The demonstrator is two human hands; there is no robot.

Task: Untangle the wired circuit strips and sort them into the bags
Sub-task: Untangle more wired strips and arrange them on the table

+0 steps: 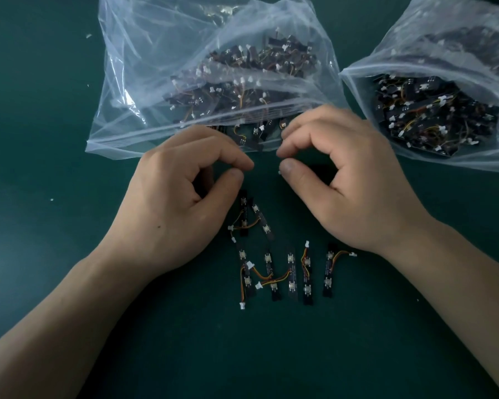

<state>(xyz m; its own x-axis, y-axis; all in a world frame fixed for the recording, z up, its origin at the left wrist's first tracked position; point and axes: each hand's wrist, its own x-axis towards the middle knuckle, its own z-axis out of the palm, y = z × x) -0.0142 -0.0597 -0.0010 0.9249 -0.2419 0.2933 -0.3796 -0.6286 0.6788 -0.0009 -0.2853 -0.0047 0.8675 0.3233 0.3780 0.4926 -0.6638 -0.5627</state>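
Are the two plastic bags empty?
No, the bag on the left and the bag on the right each hold a heap of wired circuit strips.

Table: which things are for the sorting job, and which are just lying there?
For the job:
- loose strips, laid out near the hands
- left bag, with strips inside
- right bag, with strips inside

Just lying about:
- white scraps on the green mat
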